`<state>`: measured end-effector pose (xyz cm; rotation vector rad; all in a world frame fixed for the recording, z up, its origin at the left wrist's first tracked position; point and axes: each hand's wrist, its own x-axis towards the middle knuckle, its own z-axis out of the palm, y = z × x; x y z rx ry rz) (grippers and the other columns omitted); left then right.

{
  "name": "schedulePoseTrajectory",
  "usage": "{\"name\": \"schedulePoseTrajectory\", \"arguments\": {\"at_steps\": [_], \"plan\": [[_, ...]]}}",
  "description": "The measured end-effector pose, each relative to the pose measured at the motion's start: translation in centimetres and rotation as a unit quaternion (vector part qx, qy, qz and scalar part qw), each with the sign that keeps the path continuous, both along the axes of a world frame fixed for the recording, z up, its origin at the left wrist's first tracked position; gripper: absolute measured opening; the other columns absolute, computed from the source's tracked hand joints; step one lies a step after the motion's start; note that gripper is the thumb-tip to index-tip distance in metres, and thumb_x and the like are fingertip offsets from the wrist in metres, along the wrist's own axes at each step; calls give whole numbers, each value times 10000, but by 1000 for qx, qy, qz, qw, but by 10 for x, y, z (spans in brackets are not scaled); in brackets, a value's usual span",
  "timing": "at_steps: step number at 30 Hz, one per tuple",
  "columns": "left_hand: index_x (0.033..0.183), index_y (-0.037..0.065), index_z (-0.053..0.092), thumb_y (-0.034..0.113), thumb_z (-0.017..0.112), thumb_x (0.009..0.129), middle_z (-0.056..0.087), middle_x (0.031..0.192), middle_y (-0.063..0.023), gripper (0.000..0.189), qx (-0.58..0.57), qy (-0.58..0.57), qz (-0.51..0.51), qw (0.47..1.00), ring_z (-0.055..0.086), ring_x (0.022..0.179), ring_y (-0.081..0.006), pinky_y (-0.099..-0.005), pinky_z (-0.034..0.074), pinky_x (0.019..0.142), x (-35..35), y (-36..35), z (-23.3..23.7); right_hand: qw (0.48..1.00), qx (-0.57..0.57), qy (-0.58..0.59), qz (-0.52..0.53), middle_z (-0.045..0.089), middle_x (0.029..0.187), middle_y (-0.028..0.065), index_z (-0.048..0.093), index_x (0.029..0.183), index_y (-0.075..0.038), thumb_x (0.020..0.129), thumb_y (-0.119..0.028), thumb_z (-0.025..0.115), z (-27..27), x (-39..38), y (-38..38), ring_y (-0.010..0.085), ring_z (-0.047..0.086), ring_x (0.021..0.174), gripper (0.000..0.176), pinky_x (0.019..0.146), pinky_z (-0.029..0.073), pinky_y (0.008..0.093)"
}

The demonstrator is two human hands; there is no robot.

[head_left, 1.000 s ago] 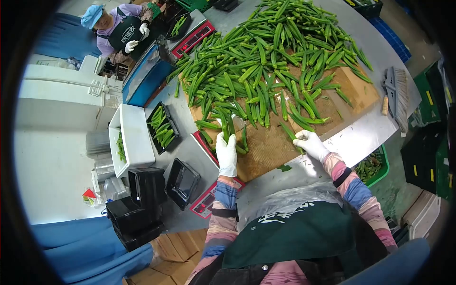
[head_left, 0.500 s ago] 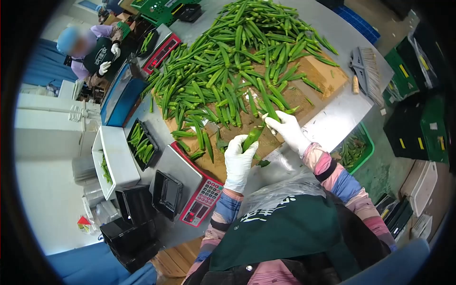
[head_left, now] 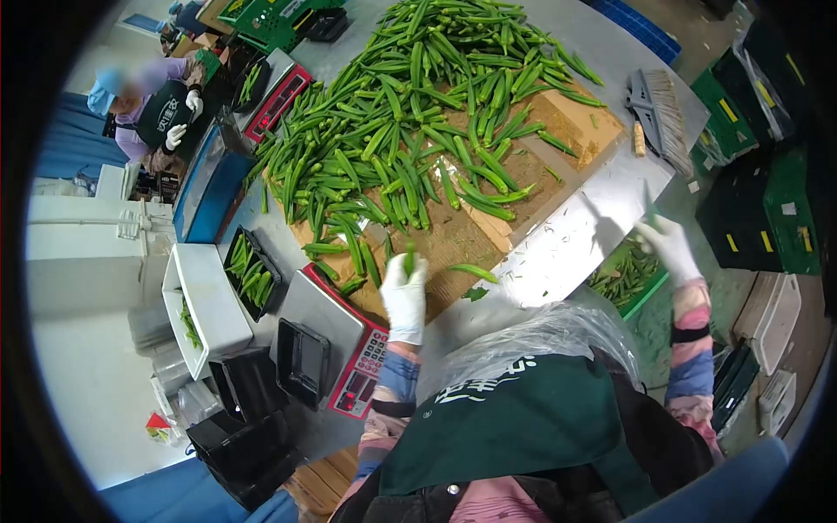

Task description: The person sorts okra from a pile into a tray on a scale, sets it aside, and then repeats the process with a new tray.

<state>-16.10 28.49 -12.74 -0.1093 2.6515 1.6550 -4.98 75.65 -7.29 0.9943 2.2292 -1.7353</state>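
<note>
Okra pod (head_left: pixel 409 259): standing upright in the left hand (head_left: pixel 405 296), whose gloved fingers are closing round its lower end, above the near edge of the cardboard sheet (head_left: pixel 488 231).

Right hand (head_left: pixel 670 247): reaching out past the bench (head_left: pixel 575 235) corner, above the green crate (head_left: pixel 647 296) of okra. The fingers are half curled, and I cannot tell whether they are pinching anything.

Okra heap (head_left: pixel 418 105): spreading over the cardboard, with loose pods lying just beside the left hand.

Scale (head_left: pixel 327 318): sitting at the bench edge, with an empty black tray (head_left: pixel 301 362) leaning on it.

Hazards, as I judge them:
- The glove is gripping only the pod's end, so the pod may be slipping.
- The arms are stretching well apart, so anything dropped on the right could miss the crate.
- A sleeve could drag stray pods onto the scale.
</note>
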Motion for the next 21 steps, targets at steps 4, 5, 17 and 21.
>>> {"name": "schedulePoseTrajectory", "arguments": {"at_steps": [4,5,17,21], "plan": [[1108,-12,655,100,684,956,692,957,-29,192,4,-7,129,992,605,849,-103,-269,504,795,-15,-50,9,980,105,123,-119,686,884,-11,693,1148,5,960,-129,661,-22,35,39,52,614,767,233,661,472,202],[1087,-8,663,120,690,958,693,931,-25,184,-8,-18,125,992,598,828,-97,-267,503,779,-16,-52,15,964,110,176,-164,686,898,-10,693,1147,4,965,-135,661,-26,32,31,53,611,778,231,665,468,202],[1083,119,706,105,646,812,681,1093,-76,277,-322,158,-361,861,615,1039,-306,-423,510,867,20,62,-17,856,344,351,158,689,974,63,730,1027,-85,847,-77,716,-87,-139,-147,230,646,910,181,775,519,334],[1113,93,680,154,682,838,667,1052,-136,282,-380,49,-368,847,616,1033,-329,-426,508,870,11,61,-7,812,442,202,324,656,1044,89,708,1054,-122,692,-49,719,-109,-161,-173,295,587,1083,370,872,481,416]]}}
